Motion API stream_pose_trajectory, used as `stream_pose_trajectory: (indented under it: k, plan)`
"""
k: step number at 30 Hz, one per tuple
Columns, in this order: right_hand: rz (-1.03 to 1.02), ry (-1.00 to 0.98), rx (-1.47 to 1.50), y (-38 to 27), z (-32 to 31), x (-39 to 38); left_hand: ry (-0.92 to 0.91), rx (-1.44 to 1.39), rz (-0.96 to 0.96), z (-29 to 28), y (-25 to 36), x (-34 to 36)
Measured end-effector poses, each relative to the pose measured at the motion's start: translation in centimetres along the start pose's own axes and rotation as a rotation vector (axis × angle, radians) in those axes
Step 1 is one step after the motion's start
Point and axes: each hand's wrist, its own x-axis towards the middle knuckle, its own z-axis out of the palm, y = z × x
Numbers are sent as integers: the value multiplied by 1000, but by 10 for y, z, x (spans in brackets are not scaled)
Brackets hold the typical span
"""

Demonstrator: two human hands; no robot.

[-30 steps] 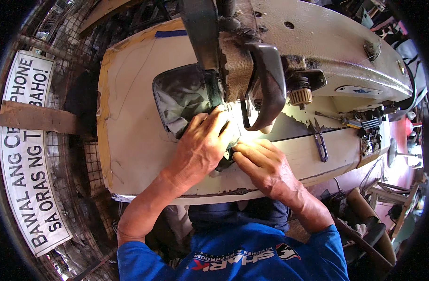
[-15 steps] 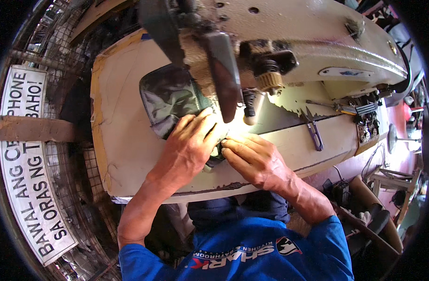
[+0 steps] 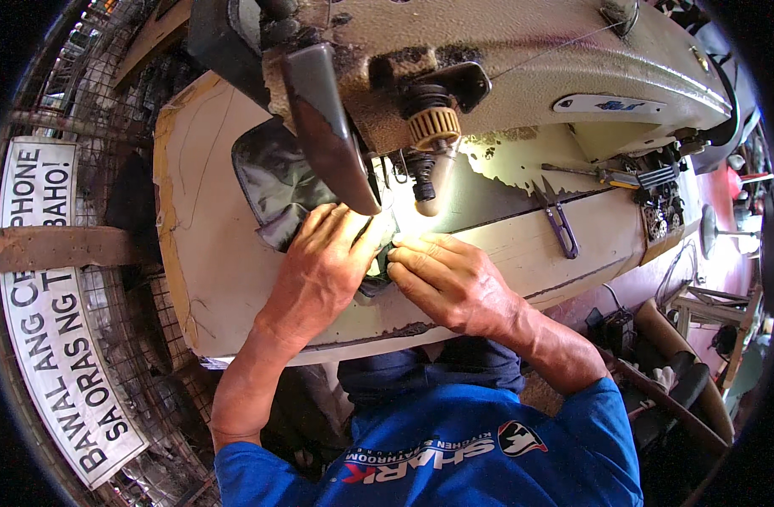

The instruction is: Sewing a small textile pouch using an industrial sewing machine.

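A dark, shiny fabric piece (image 3: 277, 182) with a bound edge, pouch-like in shape, lies on the worktable under the head of a sewing machine (image 3: 522, 84). My left hand (image 3: 319, 266) is closed over its near right part, fingers bent and pressed onto the cloth. Close beside it, my right hand (image 3: 458, 283) pinches the edge of the same fabric between thumb and fingers. A bright light washes out the area around the fingertips and the needle, so the stitching point cannot be made out. Part of a dark machine lever (image 3: 323, 118) hangs just above my left fingers.
Right of my hands lie purple-handled thread snips (image 3: 562, 228), a screwdriver (image 3: 615, 177) and a tray of small metal parts (image 3: 661, 215). The pale worktable (image 3: 209, 279) has a worn, peeling edge. At the left, a white sign (image 3: 53, 338) hangs on wire mesh.
The machine head appears lower and further left in the picture as the view shifts. Both hands and the fabric appear slightly further left, with the grip much the same.
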Motion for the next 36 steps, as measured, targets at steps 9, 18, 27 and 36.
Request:
stream_pose_trajectory:
  k: [9, 18, 27, 36]
  plan:
    - [-16, -46, 9, -1, -1, 6, 49, 86, 52, 7, 1, -6]
    - [94, -202, 49, 7, -5, 21, 163, 63, 80, 14, -14, 1]
    - [17, -131, 10, 15, 2, 20, 124, 113, 116, 14, -24, 1]
    - [107, -214, 68, 11, -3, 28, 121, 136, 114, 13, -27, 1]
